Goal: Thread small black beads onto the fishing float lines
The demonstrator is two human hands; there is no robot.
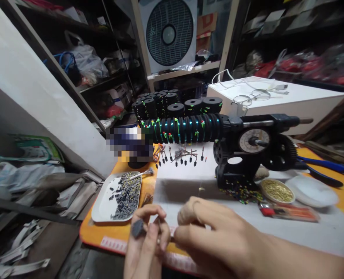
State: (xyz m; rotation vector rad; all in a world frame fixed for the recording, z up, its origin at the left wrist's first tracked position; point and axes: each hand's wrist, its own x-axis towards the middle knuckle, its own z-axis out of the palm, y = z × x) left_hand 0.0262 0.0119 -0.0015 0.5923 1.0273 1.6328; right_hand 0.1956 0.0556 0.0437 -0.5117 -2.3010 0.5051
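Holding small, dark grey, block-like lump (137,228) in left hand (148,244), in front of and left of black geared machine with round white dial (249,157); with fingers curled in, thumb against fingertips. Noted right hand (215,232) just beside left, in front of machine, with fingers bent; cannot tell whether gripping anything. Extending left from machine: black ridged cylinder (186,130) dotted with green. Farther left, nearer: white rectangular tray (98,205) of small grey pieces.
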